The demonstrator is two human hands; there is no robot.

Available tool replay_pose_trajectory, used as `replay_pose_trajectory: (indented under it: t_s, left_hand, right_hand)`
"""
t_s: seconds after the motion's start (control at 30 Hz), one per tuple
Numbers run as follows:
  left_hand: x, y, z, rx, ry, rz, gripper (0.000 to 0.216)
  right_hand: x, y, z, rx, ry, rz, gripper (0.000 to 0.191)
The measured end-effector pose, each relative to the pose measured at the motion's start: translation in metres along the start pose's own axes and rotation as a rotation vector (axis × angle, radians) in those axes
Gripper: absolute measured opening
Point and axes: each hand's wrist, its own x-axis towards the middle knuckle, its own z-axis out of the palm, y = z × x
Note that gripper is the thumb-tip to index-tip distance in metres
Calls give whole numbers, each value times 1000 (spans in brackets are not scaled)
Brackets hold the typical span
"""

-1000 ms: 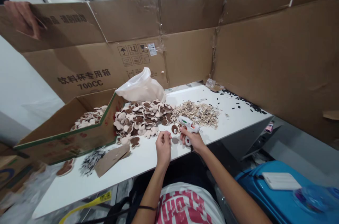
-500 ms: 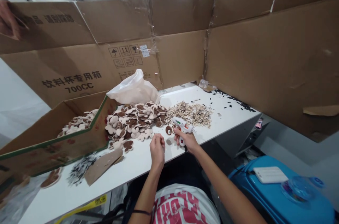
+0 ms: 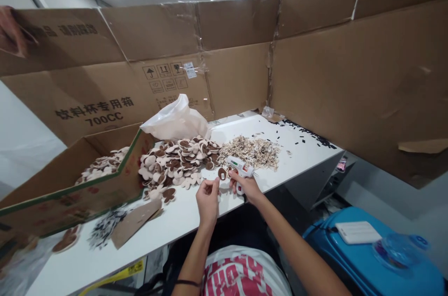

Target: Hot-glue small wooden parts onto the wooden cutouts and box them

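My right hand (image 3: 245, 185) is closed around a white hot glue gun (image 3: 238, 165), its nozzle pointing right over the table. Against the fingertips of that hand is a brown felt piece (image 3: 221, 171) with a small white tag on its face; whether they grip it or it rests on the table, I cannot tell. Just left of it, my left hand (image 3: 207, 198) is pinched with thumb and fingertips together, and anything between them is too small to make out. Behind my hands lies a big heap of brown and cream felt pieces (image 3: 180, 160), beside a pile of thin beige strips (image 3: 250, 151).
Cardboard panels (image 3: 238, 67) wall the white table (image 3: 297, 156). At left stand an open box (image 3: 129, 174) of felt pieces, a cardboard scrap (image 3: 135, 223) and dark strips (image 3: 107, 226). Black bits (image 3: 308, 135) lie far right. Another person's hand (image 3: 12, 34) shows upper left. A blue suitcase-like object (image 3: 353, 263) stands right.
My left hand has turned slightly, its pinched fingertips now closer to the tagged felt piece. My right hand stays nearly still with the glue gun. The whole view has shifted slightly.
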Motion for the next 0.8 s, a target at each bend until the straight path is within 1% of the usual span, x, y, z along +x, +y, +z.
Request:
replay_pose_trajectory:
  t_s: [0.07, 0.13, 0.2, 0.37, 0.53, 0.67, 0.8]
  left_hand:
    - [1, 1, 1, -62, 43, 32, 42]
    - [1, 1, 1, -127, 75, 58, 45]
    - [1, 3, 1, -146, 73, 60, 43]
    - [-1, 7, 0, -80, -13, 2, 37]
    - [-1, 8, 2, 4, -145, -24, 38]
    - [-1, 5, 2, 15, -182, -39, 37]
    - [-1, 4, 1, 3, -200, -50, 36]
  right_hand:
    - [-1, 0, 0, 4, -3, -9, 42]
    - [-2, 0, 0, 8, 0, -17, 41]
    - [-3, -1, 1, 12, 4, -20, 40]
    - [-6, 0, 1, 8, -30, -12, 40]
    - [-6, 2, -1, -18, -78, -17, 40]
    - [-5, 4, -2, -28, -80, -19, 40]
    - [-4, 9, -4, -49, -48, -5, 42]
